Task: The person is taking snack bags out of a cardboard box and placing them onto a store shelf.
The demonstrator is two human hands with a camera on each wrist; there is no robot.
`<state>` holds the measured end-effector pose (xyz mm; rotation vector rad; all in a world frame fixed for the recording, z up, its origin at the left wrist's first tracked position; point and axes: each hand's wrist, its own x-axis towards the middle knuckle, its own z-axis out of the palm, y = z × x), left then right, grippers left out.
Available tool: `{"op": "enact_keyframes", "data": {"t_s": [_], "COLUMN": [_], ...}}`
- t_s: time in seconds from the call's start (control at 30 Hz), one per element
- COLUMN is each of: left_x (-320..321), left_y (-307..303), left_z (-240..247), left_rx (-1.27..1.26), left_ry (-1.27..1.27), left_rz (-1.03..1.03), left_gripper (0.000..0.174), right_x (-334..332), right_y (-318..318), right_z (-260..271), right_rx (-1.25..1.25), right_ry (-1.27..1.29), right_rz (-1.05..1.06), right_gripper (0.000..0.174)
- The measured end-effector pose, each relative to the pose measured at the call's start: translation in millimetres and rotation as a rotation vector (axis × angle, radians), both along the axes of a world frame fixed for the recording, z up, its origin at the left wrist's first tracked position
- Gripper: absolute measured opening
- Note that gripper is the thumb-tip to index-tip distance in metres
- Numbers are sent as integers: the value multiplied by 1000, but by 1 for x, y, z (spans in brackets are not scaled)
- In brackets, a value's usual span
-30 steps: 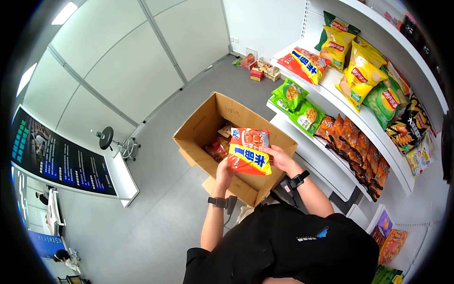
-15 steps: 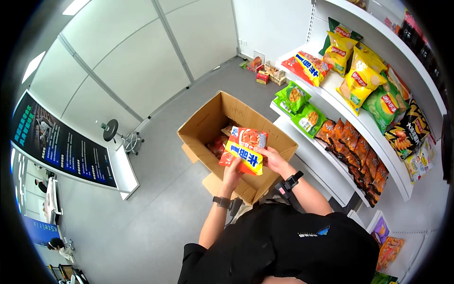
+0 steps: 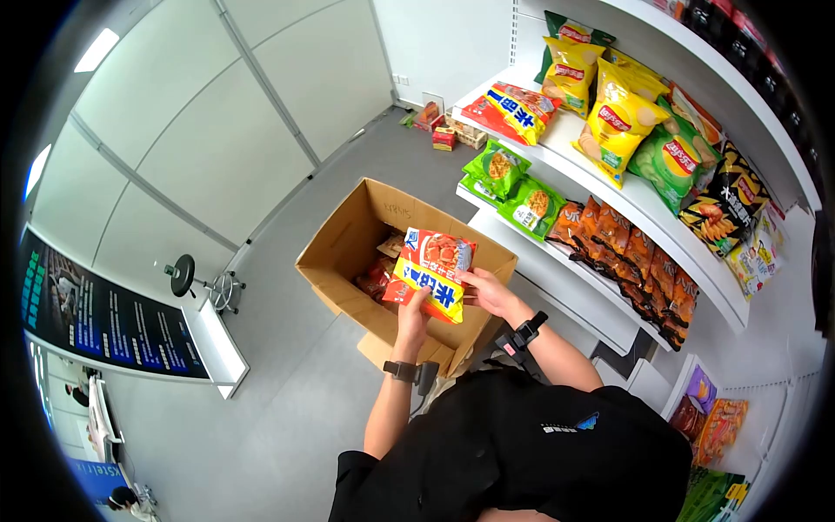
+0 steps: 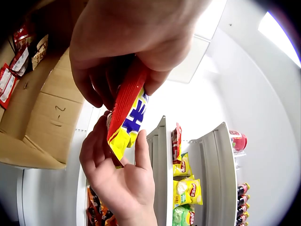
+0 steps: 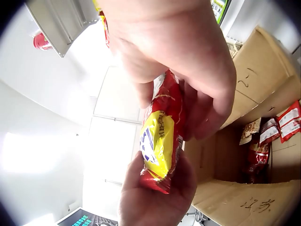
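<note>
A red and yellow snack bag with blue lettering is held over the open cardboard box, its front tilted up. My left hand grips its lower edge, thumb on the front. At the bag's right side my right hand pinches the edge. Seen from the left wrist, the bag is edge-on between both hands, with the right palm turned up. The right wrist view has the bag with the left hand at its far end. Several red packets lie inside the box.
On the upper shelf are a similar red bag, yellow chip bags and green ones. Green packets and orange-brown packets fill the lower shelf. A wheeled stool stands left, small boxes on the floor behind.
The bag has turned a little clockwise, and my left hand has shifted inward along its lower edge. Both hands keep hold. The head view has swung, moving the shelves left in it.
</note>
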<state>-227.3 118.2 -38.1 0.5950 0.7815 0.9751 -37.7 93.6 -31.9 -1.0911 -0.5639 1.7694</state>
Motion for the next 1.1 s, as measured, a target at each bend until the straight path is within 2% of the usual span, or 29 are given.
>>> {"op": "enact_keyframes", "data": {"t_s": [0.07, 0.27, 0.37, 0.4, 0.53, 0.7, 0.9, 1.1], "left_x": [1, 7, 11, 13, 30, 59, 109, 162], "left_y": [3, 17, 37, 49, 67, 97, 131, 149], "left_z": [-7, 14, 34, 32, 93, 153, 195, 215], "left_rx": [-10, 83, 172, 194, 257, 375, 475, 434], "left_ry": [0, 48, 99, 84, 21, -51, -151, -71], "left_rz": [-1, -20, -30, -26, -85, -104, -168, -246], "left_gripper": [33, 32, 32, 32, 35, 32, 32, 32], "right_x": [1, 2, 8, 13, 27, 47, 73, 96], "right_y": [-1, 2, 8, 10, 10, 2, -1, -5], "right_z": [-2, 3, 12, 11, 32, 37, 30, 39], "right_rx": [1, 30, 76, 84, 108, 96, 119, 155], "right_ry": [1, 30, 172, 133, 155, 117, 56, 77], "right_rz": [-15, -98, -178, -176, -219, -270, -284, -357], "right_gripper": [37, 39, 46, 58, 64, 59, 53, 61]}}
